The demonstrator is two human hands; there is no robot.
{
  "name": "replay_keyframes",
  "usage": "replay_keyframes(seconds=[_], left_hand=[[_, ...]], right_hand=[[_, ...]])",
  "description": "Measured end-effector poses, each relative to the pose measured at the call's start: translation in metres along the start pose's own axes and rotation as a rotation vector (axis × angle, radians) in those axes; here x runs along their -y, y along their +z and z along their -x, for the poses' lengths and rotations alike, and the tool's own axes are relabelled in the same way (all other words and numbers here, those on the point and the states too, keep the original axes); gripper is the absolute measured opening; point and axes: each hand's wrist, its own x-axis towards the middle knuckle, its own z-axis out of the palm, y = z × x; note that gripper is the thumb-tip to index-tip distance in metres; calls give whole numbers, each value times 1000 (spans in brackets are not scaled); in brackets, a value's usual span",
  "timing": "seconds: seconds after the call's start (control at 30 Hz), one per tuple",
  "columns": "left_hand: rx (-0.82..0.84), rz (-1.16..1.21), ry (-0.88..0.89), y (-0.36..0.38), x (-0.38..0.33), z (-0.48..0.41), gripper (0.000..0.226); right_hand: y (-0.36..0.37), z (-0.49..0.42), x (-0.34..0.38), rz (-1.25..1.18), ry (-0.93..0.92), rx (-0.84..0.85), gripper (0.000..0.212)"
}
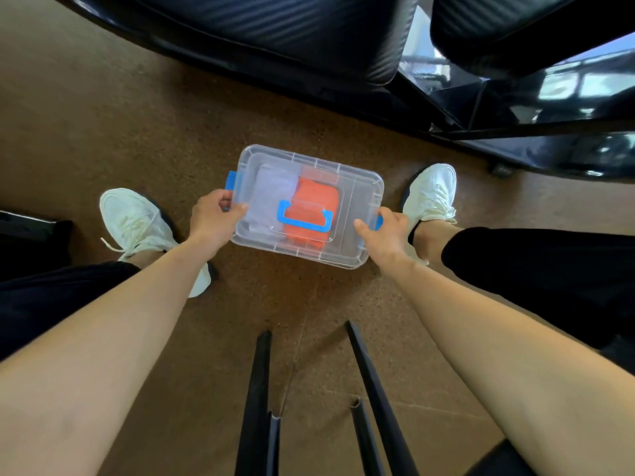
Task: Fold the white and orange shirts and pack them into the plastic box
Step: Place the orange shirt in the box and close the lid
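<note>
Gripping plastic box [360,187] ends, left hand [214,218] and right hand [385,231] clasped at blue latches; lid on, white shirt [271,194] and orange shirt [309,194] inside; advisable: keep level, press latches evenly.

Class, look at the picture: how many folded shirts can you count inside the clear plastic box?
2. The white shirt lies in the left part of the plastic box, and the orange shirt lies beside it toward the middle. Something underneath them could be hidden.

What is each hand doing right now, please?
Left hand: closed on the left end of the plastic box.
Right hand: closed on its right end.
</note>
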Motion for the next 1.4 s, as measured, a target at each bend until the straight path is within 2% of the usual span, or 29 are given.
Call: replay_keyframes(seconds=[0.13, 0.2, 0.27, 0.33, 0.4, 0.47, 0.53, 0.6, 0.67, 0.8, 1.0, 1.17, 1.3, 1.4], left_hand=[[-91, 67, -69, -12, 8, -5, 41], [-101, 85, -92, -15, 16, -6, 41], [-93, 120, -123, -16, 23, -4, 41], [-92, 144, -159, -15, 25, -2, 43], [-97, 118, -163, -13, 24, -3, 44], [-122, 41, -139, -15, 21, -5, 45], [-170, -3, -126, -16, 23, -7, 55], [-160, -2, -162, -16, 25, -7, 71], [-72, 70, -205, -15, 27, -7, 82], [0, 176, -225, -12, 30, -9, 81], [-118, 43, -106, -6, 17, -1, 60], [-93, 65, -90, -7, 18, -8, 55], [-83, 54, -101, -9, 22, -15, 50], [-142, -36, -17, -5, 19, -9, 41]], right_hand=[[6, -17, 36, -178, -192, 1, 40], [5, -25, 50, -145, -309, 29, 42], [3, -33, 53, -47, -404, 110, 53], [2, -37, 51, 44, -427, 171, 64], [6, -41, 46, 79, -439, 115, 63], [10, -41, 39, 89, -390, -13, 67], [11, -33, 36, -3, -194, -89, 79], [13, -26, 33, -178, 4, -28, 83], [17, -25, 32, -329, 108, 90, 73], [19, -27, 32, -461, 100, 154, 48], [16, -29, 33, -519, 145, 150, 37], [19, -38, 30, -452, 100, 1, 14], [15, -44, 31, -347, 103, -31, 15], [14, -43, 31, -344, 138, -6, 20]])
